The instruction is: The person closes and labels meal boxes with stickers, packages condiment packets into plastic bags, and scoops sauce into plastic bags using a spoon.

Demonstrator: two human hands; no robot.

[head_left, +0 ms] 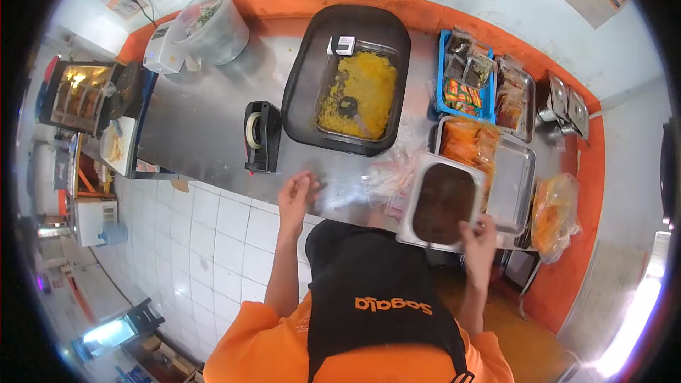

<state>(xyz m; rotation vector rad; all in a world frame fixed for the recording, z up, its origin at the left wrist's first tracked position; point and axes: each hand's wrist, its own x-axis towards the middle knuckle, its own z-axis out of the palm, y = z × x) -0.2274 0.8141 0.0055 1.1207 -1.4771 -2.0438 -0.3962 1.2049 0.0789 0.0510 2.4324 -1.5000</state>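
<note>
My right hand (480, 241) grips the near right rim of a rectangular pan (409, 223) with dark brown sauce (445, 202) in it. The pan is over the counter's front edge, partly covering a tray behind it. My left hand (298, 188) is at the front edge of the counter, its fingers loosely bent and a little blurred, with nothing visible in them. Nearest to it is a black tape dispenser (264, 138). Between my hands lies a pile of clear plastic bags (389, 174).
A large black tub (301, 92) holds a tray of yellow crumbly food (369, 81) with a ladle. At right are a blue basket (441, 92) of sachets, orange bagged food (468, 143), a metal tray (512, 184) and another bag (555, 213). A clear bucket (220, 35) stands back left.
</note>
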